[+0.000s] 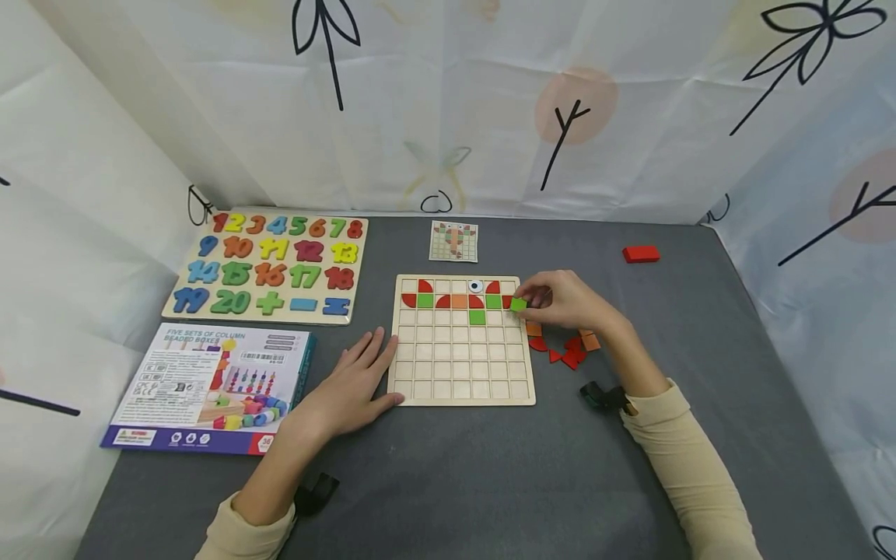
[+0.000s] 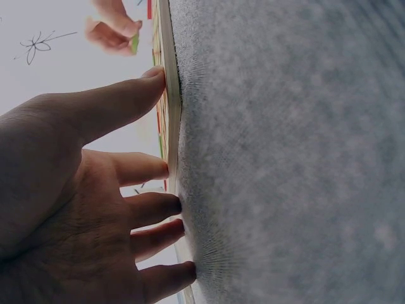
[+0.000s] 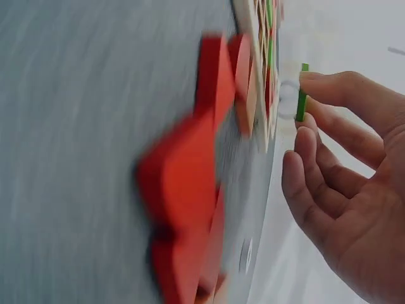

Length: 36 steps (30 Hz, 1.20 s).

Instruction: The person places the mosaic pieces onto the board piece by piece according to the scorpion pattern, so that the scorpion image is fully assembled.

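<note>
A green square tile (image 1: 518, 304) is pinched between the thumb and fingers of my right hand (image 1: 577, 303), above the upper right edge of a wooden grid board (image 1: 458, 369). The right wrist view shows the tile (image 3: 302, 95) edge-on, apart from the board. Red, green and orange pieces sit in the board's upper rows, with a round eye piece (image 1: 476, 286) near the top. My left hand (image 1: 343, 393) lies spread at the board's left side, thumb and index finger touching its edge. Loose red pieces (image 1: 571, 358) and orange squares (image 1: 590, 341) lie beneath my right forearm.
A small patterned card (image 1: 453, 241) lies behind the board. At the left are a number board (image 1: 245, 272) and a box (image 1: 203, 381) printed with beads. A red block (image 1: 641, 254) lies at the back right. Printed white cloth (image 1: 434, 117) hangs behind the grey table.
</note>
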### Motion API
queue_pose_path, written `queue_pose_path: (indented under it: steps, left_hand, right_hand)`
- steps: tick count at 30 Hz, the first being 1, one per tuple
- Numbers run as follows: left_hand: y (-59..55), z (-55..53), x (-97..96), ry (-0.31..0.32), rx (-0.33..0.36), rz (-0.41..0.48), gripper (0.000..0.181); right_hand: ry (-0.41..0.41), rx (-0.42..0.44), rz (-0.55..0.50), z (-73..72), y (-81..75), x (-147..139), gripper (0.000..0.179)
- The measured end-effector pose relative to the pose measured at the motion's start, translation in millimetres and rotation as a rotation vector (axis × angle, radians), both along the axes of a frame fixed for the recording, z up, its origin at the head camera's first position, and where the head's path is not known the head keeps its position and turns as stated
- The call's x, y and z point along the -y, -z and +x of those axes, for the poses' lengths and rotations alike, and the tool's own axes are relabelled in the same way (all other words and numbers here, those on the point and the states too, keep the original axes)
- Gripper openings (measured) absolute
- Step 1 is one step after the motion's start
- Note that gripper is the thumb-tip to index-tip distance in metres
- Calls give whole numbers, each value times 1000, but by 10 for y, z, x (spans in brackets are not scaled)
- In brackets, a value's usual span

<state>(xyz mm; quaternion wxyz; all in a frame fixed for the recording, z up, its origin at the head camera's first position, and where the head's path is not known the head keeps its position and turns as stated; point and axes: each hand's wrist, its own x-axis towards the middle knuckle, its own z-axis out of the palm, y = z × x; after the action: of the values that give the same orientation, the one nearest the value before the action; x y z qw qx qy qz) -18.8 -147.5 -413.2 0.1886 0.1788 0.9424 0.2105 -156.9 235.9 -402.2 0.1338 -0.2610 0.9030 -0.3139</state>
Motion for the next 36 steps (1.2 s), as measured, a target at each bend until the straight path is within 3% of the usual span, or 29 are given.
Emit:
queue_pose_path:
  steps: [7,17,23,36]
  left_hand:
    - [5,1,-2,1,-6,-4,91]
    - [5,0,-1,-5,1,0,90]
    - [13,-6,-2,-5,2,-7,90]
    - [6,-9,0,2,-6,-13,91]
  right_hand:
    - [-63,39,-98,21,-13,335,26]
    - [-171,67,-130,-23,18,764,26]
    - [-232,40,-79,-70,34,954,24]
    - [-274,9,64,-125,-24,1200,23]
